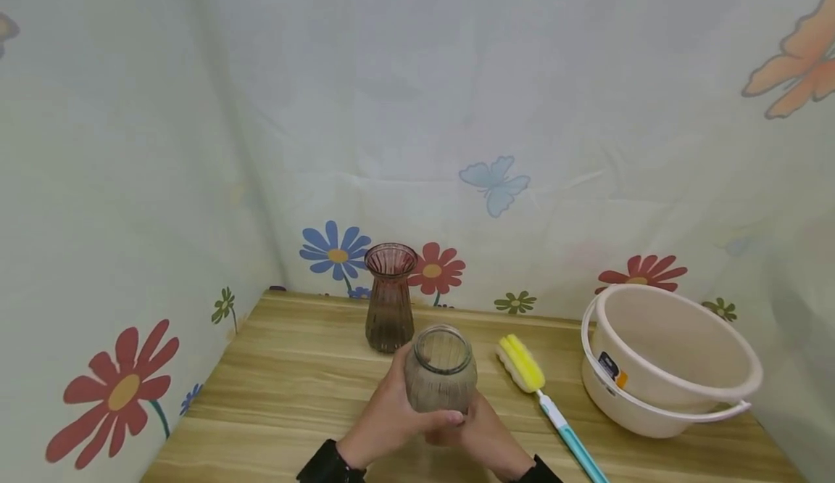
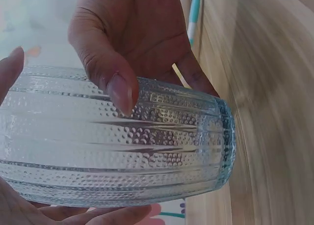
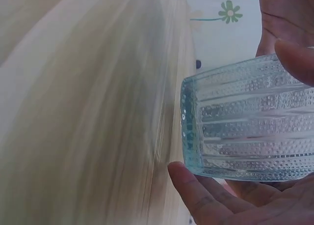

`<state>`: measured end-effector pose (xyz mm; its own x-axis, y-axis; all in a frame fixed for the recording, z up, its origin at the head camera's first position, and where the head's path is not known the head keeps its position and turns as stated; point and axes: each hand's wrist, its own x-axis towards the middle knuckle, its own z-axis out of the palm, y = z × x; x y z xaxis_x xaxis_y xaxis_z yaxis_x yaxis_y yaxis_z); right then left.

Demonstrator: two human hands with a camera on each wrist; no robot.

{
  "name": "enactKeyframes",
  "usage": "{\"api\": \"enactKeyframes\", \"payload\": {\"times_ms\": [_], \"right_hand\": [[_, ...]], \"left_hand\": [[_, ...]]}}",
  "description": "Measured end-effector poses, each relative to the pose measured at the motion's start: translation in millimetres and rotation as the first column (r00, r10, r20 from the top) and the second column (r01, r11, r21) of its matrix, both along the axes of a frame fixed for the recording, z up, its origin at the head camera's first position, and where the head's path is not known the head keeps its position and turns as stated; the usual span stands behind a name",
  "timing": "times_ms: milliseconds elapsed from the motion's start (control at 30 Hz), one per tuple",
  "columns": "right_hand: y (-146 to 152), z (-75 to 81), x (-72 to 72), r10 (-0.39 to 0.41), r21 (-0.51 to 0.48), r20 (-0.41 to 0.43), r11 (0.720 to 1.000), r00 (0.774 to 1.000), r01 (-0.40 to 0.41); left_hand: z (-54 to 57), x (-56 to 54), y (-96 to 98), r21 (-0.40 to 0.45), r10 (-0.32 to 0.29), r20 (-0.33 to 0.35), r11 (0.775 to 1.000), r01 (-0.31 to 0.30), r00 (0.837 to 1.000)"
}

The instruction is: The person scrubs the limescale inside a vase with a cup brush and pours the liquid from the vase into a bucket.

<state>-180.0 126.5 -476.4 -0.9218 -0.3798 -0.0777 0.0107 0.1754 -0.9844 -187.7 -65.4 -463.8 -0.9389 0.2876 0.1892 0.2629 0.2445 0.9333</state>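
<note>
Both hands hold a clear ribbed glass vase (image 1: 441,385), its round mouth tilted towards the head camera, above the table's near middle. My left hand (image 1: 388,421) grips its left side, thumb across the front. On the other side my right hand (image 1: 479,436) cups its lower part. The left wrist view shows dotted ribs on the glass vase (image 2: 147,151) and the right thumb pressed to it. In the right wrist view, the right fingers (image 3: 203,195) lie along the vase near its thick bluish base. The palms are partly hidden in the head view.
Behind stands a taller pink-to-grey glass vase (image 1: 389,309). To the right lies a bottle brush (image 1: 554,414) with a yellow sponge head and teal handle. Two nested pale buckets (image 1: 652,414) stand at the table's right. A printed curtain (image 1: 417,106) borders the wooden table (image 1: 293,367).
</note>
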Motion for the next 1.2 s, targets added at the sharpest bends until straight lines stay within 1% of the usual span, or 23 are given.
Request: {"api": "enactKeyframes", "payload": {"times_ms": [200,267,367,433,533,633,733,833,933,1033,1133,1200], "right_hand": [[21,0.7,7.9,0.026,0.089,-0.055,0.996,0.998,-0.021],[28,-0.2,10.6,0.029,0.102,-0.066,0.995,0.997,-0.022],[38,-3.3,13.8,0.044,0.104,-0.07,0.994,0.997,-0.036],[44,-5.3,15.7,0.055,0.091,-0.073,0.995,0.996,-0.048],[51,-9.7,18.7,0.091,0.052,-0.05,0.995,0.995,-0.088],[57,-15.2,20.8,0.119,0.01,-0.009,0.993,0.993,-0.119],[61,-20.4,20.8,0.128,-0.011,0.016,0.992,0.992,-0.128],[62,-24.0,20.8,0.119,-0.006,0.007,0.993,0.993,-0.119],[62,-26.0,22.2,0.105,-0.008,-0.003,0.994,0.994,-0.105],[62,-26.8,23.3,0.101,-0.029,0.019,0.994,0.995,-0.101],[63,-26.5,22.9,0.121,-0.043,0.045,0.992,0.992,-0.119],[63,-25.7,21.6,0.138,-0.037,0.042,0.99,0.99,-0.137]], "left_hand": [[1.6,1.9,13.1,-0.016,-0.096,-0.041,0.995,0.095,0.995],[3.4,2.6,17.4,-0.013,-0.126,-0.037,0.992,0.126,0.991],[4.2,4.6,23.6,-0.014,-0.153,-0.029,0.988,0.152,0.988],[4.2,6.9,27.6,-0.023,-0.153,-0.007,0.988,0.153,0.988],[3.7,10.9,32.3,-0.048,-0.142,0.046,0.988,0.144,0.989],[4.0,13.2,35.5,-0.06,-0.141,0.112,0.987,0.148,0.984],[4.4,13.4,37.0,-0.063,-0.148,0.15,0.985,0.159,0.978],[4.7,14.3,37.1,-0.062,-0.155,0.167,0.984,0.167,0.974],[4.7,14.8,36.8,-0.078,-0.158,0.164,0.982,0.172,0.974],[4.6,14.9,36.5,-0.095,-0.157,0.162,0.98,0.174,0.974],[5.2,14.2,36.5,-0.084,-0.167,0.168,0.98,0.183,0.972],[6.4,13.2,36.7,-0.066,-0.178,0.162,0.979,0.191,0.971]]}}
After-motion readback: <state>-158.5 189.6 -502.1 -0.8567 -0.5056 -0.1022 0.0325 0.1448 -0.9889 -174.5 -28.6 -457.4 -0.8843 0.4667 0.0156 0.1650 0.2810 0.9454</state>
